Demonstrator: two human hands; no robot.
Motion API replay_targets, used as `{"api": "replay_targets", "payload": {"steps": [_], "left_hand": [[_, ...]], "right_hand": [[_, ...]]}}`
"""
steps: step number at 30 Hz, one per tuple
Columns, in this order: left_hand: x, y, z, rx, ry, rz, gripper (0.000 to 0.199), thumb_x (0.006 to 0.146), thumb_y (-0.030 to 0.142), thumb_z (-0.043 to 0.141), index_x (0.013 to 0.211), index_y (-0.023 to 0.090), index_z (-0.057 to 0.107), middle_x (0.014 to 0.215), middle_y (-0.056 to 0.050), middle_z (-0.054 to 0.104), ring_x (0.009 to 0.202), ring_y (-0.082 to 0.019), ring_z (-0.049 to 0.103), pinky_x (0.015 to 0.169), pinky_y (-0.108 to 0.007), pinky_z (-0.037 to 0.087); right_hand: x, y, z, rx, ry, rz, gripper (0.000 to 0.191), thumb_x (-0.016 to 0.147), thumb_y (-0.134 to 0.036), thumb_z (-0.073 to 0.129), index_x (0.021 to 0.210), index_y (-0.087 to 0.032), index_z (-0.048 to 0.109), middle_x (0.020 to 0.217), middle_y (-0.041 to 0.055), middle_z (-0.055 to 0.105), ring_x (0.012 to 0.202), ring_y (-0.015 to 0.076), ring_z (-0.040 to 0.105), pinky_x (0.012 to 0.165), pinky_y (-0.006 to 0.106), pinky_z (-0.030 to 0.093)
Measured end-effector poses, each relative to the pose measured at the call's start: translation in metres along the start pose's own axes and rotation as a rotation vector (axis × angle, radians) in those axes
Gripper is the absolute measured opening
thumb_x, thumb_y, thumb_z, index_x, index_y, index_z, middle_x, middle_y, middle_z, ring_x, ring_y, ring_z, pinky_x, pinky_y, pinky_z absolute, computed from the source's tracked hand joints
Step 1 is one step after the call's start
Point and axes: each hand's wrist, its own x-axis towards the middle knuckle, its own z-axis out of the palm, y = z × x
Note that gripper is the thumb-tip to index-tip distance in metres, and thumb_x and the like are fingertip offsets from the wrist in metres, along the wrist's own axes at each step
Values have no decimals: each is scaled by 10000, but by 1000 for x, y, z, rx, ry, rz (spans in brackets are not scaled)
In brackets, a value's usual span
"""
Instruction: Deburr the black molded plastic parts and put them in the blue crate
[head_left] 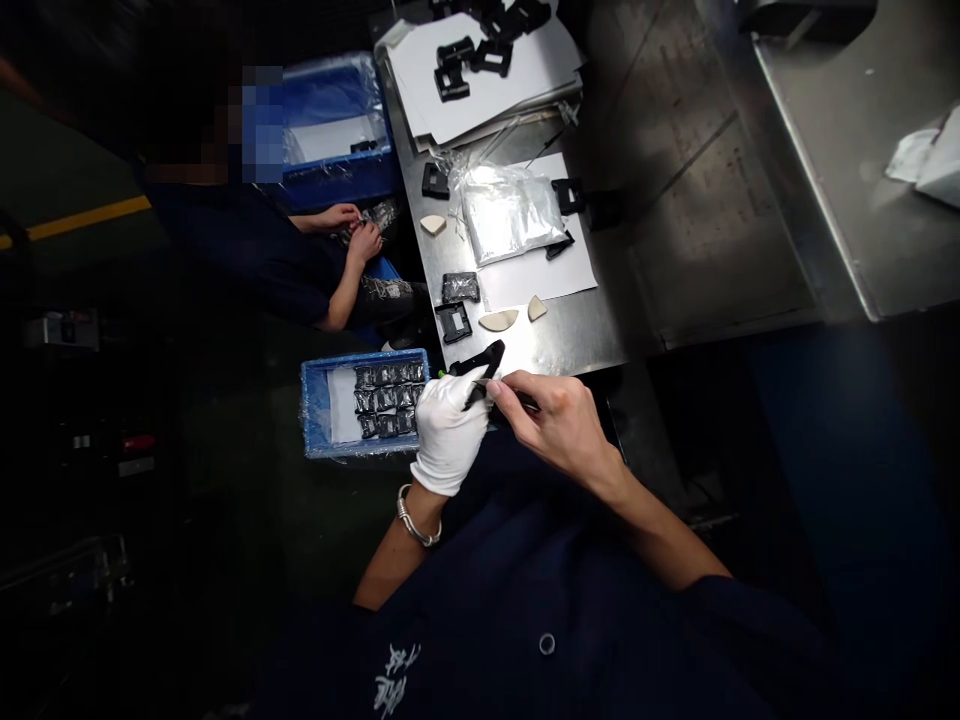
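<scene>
My left hand [451, 430], in a white glove, is closed around a black plastic part [487, 360] at the front edge of the metal table. My bare right hand [559, 415] pinches something thin against that part; the item is too small to name. Just beyond the hands, two beige pieces [499, 320] lie on the table. To their left are a black frame [453, 323] and a bagged black part [460, 287].
A blue bin [316, 410] with rows of wrapped black parts stands left of my hands. Clear plastic bags [510, 212] lie on paper on the metal table [585, 340]. Black parts rest on a paper stack [420, 85] behind. A seated person's hands [364, 240] work at the left.
</scene>
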Motion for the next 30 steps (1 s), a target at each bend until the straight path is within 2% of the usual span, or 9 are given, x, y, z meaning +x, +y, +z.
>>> {"api": "replay_targets", "payload": {"steps": [7,16,23,30], "left_hand": [[1,3,-1,25,6,38,104,884,218,685,939,140,724,747,-53,713,671,-160,627,697,-292,483],[-2,3,-1,18,-1,45,148,877,221,701,1012,168,735,736,-32,697,671,-150,612,718,-286,469],[-2,1,-4,10,-25,71,164,882,215,696,1037,171,726,767,-35,709,722,-154,647,754,-288,469],[-6,-2,-6,26,-40,68,165,888,242,686,1036,182,730,744,-28,694,691,-152,626,760,-295,469]], "right_hand": [[5,4,0,-77,30,27,434,1008,-497,437,779,-209,666,620,-2,641,538,92,531,557,262,251],[9,10,-4,-196,67,39,445,1013,-506,414,765,-213,640,602,-8,632,534,98,526,536,276,197],[11,12,-4,-213,76,57,458,1007,-519,417,761,-215,656,593,-7,627,530,101,526,536,278,196],[14,16,-3,-205,78,84,498,999,-555,403,786,-214,697,579,8,611,529,115,534,537,275,208]]}}
